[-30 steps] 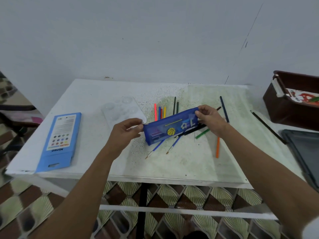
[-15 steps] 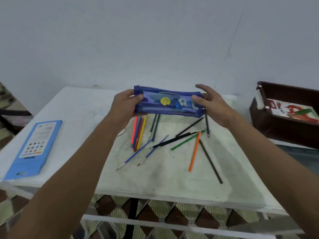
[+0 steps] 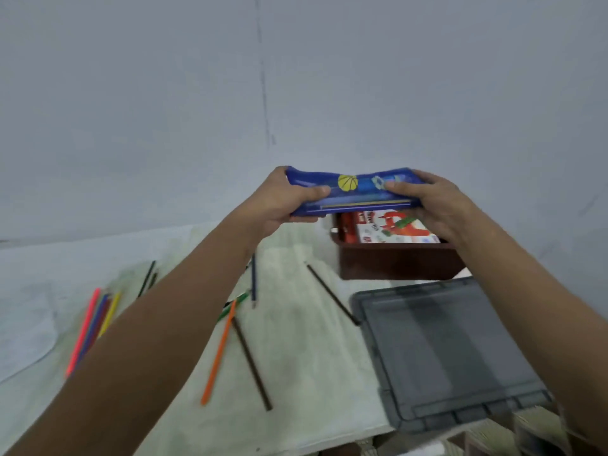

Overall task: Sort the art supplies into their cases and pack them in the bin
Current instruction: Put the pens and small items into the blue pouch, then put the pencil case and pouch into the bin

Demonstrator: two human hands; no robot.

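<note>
A blue pencil pouch (image 3: 353, 189) with a yellow ball print is held level in the air, just above the brown bin (image 3: 394, 263). My left hand (image 3: 283, 204) grips its left end and my right hand (image 3: 434, 205) grips its right end. Inside the bin lies a red and white box (image 3: 391, 229). Loose coloured pencils remain on the white table (image 3: 302, 350): an orange pencil (image 3: 219, 352), a dark brown pencil (image 3: 251, 363), a black pencil (image 3: 332, 294), a blue pencil (image 3: 253, 281) and a bunch of pink, blue and yellow pencils (image 3: 93, 324) at the left.
A grey translucent lid (image 3: 447, 350) lies flat at the table's front right corner, in front of the bin. A bare grey wall stands behind the table. Patterned floor tiles show past the front right edge.
Both hands have lifted the pouch off the table and carried it right, until it hangs over the brown bin. The view has swung right, and the blue paint case has left it.
</note>
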